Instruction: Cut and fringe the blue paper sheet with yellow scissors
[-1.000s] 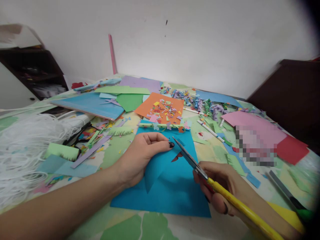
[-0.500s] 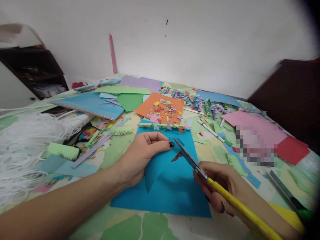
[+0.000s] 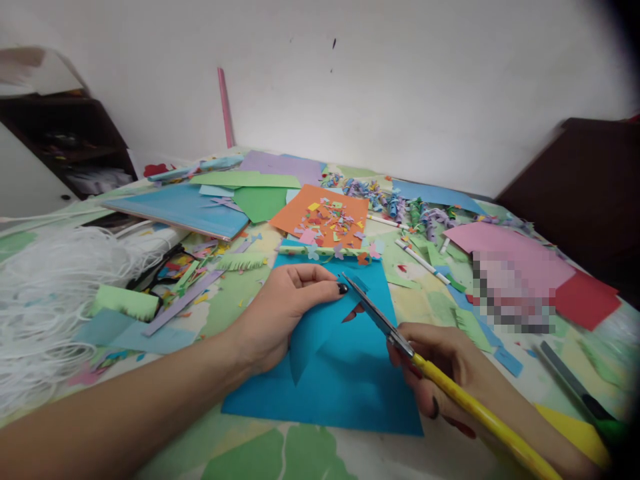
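A blue paper sheet (image 3: 340, 380) lies on the table in front of me, with a raised fold near its middle. My left hand (image 3: 280, 310) rests on the sheet's upper left part, fingers curled, thumb and fingertips pinching the paper's edge. My right hand (image 3: 450, 380) is closed around yellow-handled scissors (image 3: 390, 330). The blades point up and left, and their tips reach the paper next to my left thumb. A small red scrap (image 3: 354, 312) lies just under the blades.
An orange sheet (image 3: 300, 217) covered in confetti scraps lies beyond the blue one, with green, purple and pink sheets (image 3: 505, 253) around. A heap of white string (image 3: 55, 280) fills the left. Markers (image 3: 420, 260), curled paper strips and a dark tool (image 3: 570, 380) lie to the right.
The scissors' tips have crept slightly left and up, closer to my left thumb. My right fingers have shifted a little on the handles. The left hand has stayed put.
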Action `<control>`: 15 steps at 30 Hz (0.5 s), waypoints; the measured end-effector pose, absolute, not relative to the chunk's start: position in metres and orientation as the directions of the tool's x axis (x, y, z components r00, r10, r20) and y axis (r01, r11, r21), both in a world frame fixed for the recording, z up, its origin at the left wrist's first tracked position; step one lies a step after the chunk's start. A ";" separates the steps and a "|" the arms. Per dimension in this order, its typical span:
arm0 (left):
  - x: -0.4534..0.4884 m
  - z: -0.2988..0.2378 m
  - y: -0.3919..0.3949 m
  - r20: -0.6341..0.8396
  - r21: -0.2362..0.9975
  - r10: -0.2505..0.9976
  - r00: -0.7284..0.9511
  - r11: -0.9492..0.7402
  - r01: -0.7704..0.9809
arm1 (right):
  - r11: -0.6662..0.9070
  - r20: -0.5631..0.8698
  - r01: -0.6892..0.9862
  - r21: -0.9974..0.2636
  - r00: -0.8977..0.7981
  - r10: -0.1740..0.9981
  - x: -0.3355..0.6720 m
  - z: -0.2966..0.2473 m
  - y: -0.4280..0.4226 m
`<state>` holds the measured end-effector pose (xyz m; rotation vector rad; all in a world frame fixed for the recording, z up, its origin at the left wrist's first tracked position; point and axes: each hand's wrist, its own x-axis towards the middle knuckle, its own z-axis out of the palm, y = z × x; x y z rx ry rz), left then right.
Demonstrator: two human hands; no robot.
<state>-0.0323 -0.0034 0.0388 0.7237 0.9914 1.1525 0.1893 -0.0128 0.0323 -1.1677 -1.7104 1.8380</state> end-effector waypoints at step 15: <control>-0.031 0.040 -0.004 -0.273 0.876 0.959 0.081 0.283 -0.391 | -0.171 -0.314 0.291 -0.941 -0.571 0.759 0.190 0.032 -0.014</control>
